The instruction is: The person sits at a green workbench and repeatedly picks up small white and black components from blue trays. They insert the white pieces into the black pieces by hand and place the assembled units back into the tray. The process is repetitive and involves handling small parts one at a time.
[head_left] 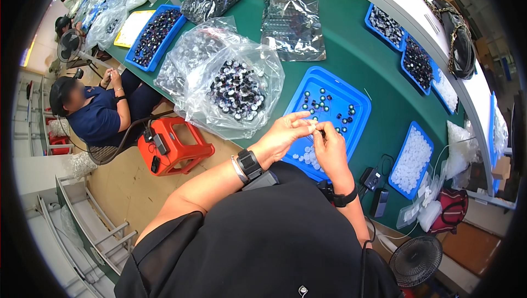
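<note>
Over a blue tray (315, 80) on the green table, my left hand (281, 140) and my right hand (331, 148) meet at the fingertips. Both are closed in a pinch around a small whitish piece (313, 123), largely covered by the fingers, so its kind is unclear. Beyond my fingers, several small black parts with greenish round tops (326, 108) lie scattered in the tray. Darker small pieces (344, 119) sit at its right side. Small translucent white caps (308, 157) are gathered at the tray's near end, partly hidden by my right hand.
Left of the tray stands an open clear bag (237, 90) of small black-and-white parts. A blue tray of white pieces (411, 158) is at the right, near a black adapter (370, 177). Another person (99, 108) sits at the left beyond a red stool (173, 144).
</note>
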{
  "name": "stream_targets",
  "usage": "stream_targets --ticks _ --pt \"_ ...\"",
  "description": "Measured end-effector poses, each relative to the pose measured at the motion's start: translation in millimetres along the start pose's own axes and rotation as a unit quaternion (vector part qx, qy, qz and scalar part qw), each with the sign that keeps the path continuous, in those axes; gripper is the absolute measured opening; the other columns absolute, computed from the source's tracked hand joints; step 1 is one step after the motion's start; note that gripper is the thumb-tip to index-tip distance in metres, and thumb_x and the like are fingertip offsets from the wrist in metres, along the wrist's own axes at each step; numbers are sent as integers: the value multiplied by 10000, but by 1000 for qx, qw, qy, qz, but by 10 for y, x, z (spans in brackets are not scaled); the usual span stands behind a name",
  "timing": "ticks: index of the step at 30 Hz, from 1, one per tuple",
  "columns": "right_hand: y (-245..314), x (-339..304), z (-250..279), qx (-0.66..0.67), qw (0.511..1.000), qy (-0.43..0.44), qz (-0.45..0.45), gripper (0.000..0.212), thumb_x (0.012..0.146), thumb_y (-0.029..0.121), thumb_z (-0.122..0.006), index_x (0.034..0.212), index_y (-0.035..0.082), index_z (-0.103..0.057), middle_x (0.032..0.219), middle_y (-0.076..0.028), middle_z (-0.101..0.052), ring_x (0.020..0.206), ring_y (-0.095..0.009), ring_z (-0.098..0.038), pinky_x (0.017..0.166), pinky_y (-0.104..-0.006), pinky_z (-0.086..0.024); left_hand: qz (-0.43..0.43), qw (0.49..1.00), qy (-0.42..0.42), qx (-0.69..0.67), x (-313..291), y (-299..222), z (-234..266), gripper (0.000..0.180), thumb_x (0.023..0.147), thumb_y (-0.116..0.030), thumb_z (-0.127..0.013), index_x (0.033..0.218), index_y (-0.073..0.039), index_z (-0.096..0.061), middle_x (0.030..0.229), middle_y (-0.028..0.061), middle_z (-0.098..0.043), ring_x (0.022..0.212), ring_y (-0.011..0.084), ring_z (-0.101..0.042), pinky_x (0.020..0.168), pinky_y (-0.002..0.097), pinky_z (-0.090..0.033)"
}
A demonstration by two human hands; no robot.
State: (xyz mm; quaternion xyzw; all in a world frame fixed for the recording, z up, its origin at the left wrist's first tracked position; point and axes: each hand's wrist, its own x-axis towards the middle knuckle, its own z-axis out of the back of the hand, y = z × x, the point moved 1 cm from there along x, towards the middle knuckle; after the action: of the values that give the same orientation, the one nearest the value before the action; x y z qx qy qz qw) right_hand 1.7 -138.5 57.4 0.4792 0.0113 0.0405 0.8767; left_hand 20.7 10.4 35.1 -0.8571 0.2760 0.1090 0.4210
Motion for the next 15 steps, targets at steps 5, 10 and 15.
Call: stream_targets --ticks 5,10,15 --pt "-21 -11 -32 121 990 29 -69 91 908 24 -524 986 -5 -486 769 -103 -630 633 -138 -629 539 -266 -503 -50 991 1 121 -33 -75 -77 643 854 -59 -647 1372 67 -287 1099 127 -613 1025 152 -575 916 290 -455" --pt "3 -5 -21 133 988 49 -65 187 913 12 -487 1072 -9 -391 880 -158 -631 707 -216 -670 588 -306 -531 -60 971 -8 231 -62 -94 -131 742 830 -34 -663 1416 33 -213 1042 117 -585 946 149 -598 808 265 -509" --pt "-4 30 63 192 974 97 -73 121 924 61 -497 991 -12 -427 872 -147 -626 769 -212 -668 639 -307 -527 -167 917 -28 360 -72 -132 -109 832 789 -3 -689 1441 -37 -175 1114 150 -470 855 162 -604 749 280 -533"
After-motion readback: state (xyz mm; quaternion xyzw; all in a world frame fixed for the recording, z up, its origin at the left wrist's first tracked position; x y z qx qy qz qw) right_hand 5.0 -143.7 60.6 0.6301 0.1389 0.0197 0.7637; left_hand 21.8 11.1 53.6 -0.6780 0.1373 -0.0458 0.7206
